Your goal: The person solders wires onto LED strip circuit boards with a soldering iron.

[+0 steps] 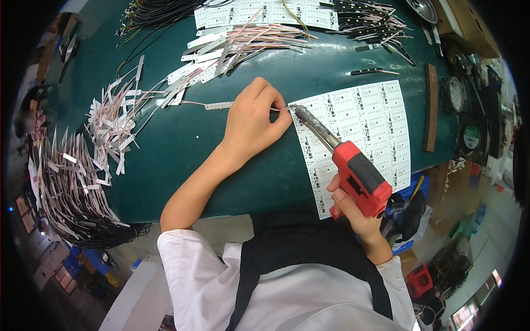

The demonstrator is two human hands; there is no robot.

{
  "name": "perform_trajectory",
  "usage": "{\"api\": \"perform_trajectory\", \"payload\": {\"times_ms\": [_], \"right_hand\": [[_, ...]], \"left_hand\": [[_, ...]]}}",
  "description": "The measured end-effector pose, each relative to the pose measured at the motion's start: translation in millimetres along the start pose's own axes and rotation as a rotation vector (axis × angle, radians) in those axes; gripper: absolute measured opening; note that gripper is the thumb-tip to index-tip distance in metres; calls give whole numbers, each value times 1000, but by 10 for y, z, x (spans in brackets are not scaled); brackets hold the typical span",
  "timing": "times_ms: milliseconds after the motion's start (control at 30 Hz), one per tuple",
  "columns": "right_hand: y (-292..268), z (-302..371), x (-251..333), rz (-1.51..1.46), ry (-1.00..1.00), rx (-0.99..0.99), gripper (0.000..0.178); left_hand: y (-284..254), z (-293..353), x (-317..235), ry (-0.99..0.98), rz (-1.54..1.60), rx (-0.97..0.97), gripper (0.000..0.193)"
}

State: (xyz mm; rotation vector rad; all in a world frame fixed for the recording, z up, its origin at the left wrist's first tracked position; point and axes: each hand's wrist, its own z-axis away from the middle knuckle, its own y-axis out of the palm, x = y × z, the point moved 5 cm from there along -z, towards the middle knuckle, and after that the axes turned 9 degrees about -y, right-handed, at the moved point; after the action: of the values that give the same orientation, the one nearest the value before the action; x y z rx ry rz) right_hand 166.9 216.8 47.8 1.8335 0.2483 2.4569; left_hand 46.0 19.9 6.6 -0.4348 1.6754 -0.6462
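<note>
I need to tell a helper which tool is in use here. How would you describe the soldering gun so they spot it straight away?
Start at the green table and find the white panel of circuit boards at its near right edge. The soldering gun lies slantwise over that panel, gripped by the right hand, its metal tip meeting the left hand. It is the only red and black tool on the table.

fan label (471, 137): round, green and white | right of table, on black square fan
</note>
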Motion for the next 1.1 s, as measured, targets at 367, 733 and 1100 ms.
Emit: {"api": "perform_trajectory", "payload": {"times_ms": [367, 733, 1100], "right_hand": [[15, 12, 30, 33, -10, -14, 49], [-6, 31, 36, 67, 7, 3, 55], [-10, 41, 82, -16, -53, -39, 34]], "left_hand": [[-11, -35, -3, -48, -22, 34, 11], [-12, -40, 4, -102, -17, 62, 10], [-27, -47, -2, -103, -6, 74, 10]]}}
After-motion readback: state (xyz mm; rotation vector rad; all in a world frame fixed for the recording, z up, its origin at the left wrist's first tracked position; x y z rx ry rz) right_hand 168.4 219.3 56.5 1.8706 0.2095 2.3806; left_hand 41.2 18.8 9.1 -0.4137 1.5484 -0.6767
